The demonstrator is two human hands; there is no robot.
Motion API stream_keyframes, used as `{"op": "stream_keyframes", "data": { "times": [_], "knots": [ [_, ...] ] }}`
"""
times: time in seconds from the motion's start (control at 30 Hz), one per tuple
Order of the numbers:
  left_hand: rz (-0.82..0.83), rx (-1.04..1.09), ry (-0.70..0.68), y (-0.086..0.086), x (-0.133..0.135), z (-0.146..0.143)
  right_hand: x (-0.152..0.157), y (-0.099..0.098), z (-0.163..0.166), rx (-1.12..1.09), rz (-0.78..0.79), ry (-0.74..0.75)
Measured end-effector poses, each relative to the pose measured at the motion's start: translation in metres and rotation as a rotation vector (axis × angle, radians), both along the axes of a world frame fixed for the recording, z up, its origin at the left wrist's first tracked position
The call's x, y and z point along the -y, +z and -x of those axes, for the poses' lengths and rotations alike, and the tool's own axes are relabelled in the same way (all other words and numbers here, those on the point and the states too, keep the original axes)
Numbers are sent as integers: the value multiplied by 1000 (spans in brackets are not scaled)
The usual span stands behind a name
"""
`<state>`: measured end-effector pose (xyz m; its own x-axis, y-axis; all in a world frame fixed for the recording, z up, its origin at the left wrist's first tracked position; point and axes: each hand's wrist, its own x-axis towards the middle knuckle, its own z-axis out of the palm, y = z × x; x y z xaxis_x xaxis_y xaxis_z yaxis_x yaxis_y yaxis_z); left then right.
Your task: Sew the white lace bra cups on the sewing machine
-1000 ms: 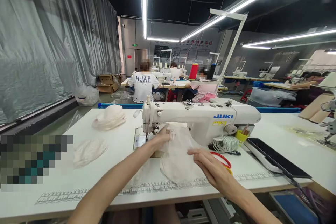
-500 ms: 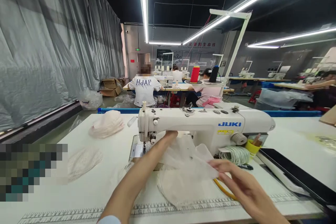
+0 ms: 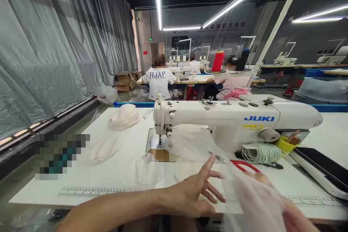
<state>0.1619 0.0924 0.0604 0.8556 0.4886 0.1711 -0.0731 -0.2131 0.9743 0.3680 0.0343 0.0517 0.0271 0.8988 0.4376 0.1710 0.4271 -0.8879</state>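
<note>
My left hand (image 3: 198, 192) hovers over the table's front edge with its fingers spread, holding nothing. My right hand (image 3: 285, 214) sits at the bottom right, mostly hidden under a sheer white fabric piece (image 3: 252, 199) that it grips and lifts toward me. A white JUKI sewing machine (image 3: 231, 119) stands behind both hands. More sheer fabric (image 3: 190, 141) lies under its arm by the needle.
Pale fabric pieces lie on the white table (image 3: 81, 185): a pile (image 3: 123, 116) at the back left, one (image 3: 104, 149) at the left, one (image 3: 145, 170) in front. Red-handled scissors (image 3: 241, 166), coiled cord (image 3: 261, 152) and a yellow cup (image 3: 285, 145) sit right. Other people sew behind.
My left hand has drawn back from the needle area to the table's front edge and opened. My right hand has pulled the sheer fabric toward me. The camera moved closer.
</note>
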Motion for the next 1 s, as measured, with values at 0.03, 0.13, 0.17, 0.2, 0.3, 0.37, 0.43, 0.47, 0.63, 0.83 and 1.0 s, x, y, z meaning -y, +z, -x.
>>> {"op": "stream_keyframes", "data": {
  "times": [0.03, 0.13, 0.17, 0.2, 0.3, 0.37, 0.43, 0.47, 0.63, 0.83, 1.0],
  "knots": [
    [-67, 0, 77, 2, 2, 4, 3, 6, 15, -74, 44, 12],
    [-92, 76, 280, 11, 8, 18, 5, 21, 48, -204, 112, 27],
    [-84, 103, 336, 14, 10, 25, 4, 24, 55, -236, 131, 24],
    [-87, 122, 389, 18, 13, 32, 3, 26, 62, -276, 160, 24],
    [-200, 155, 487, 28, 24, 58, 2, 22, 79, -434, 321, 109],
    [-279, 157, 473, 33, 33, 74, 6, 11, 93, -497, 447, 200],
    [-320, 136, 479, 35, 43, 87, 14, -3, 108, -499, 557, 267],
    [-327, 125, 497, 35, 48, 93, 20, -10, 116, -481, 616, 308],
    [-158, 2, 537, 31, 67, 116, 45, -16, 139, -58, 782, 699],
    [-259, -478, 608, 28, 82, 136, 46, -2, 149, 92, 516, 505],
    [-179, -515, 607, 23, 83, 146, 45, -11, 166, 94, 548, 579]
  ]
}}
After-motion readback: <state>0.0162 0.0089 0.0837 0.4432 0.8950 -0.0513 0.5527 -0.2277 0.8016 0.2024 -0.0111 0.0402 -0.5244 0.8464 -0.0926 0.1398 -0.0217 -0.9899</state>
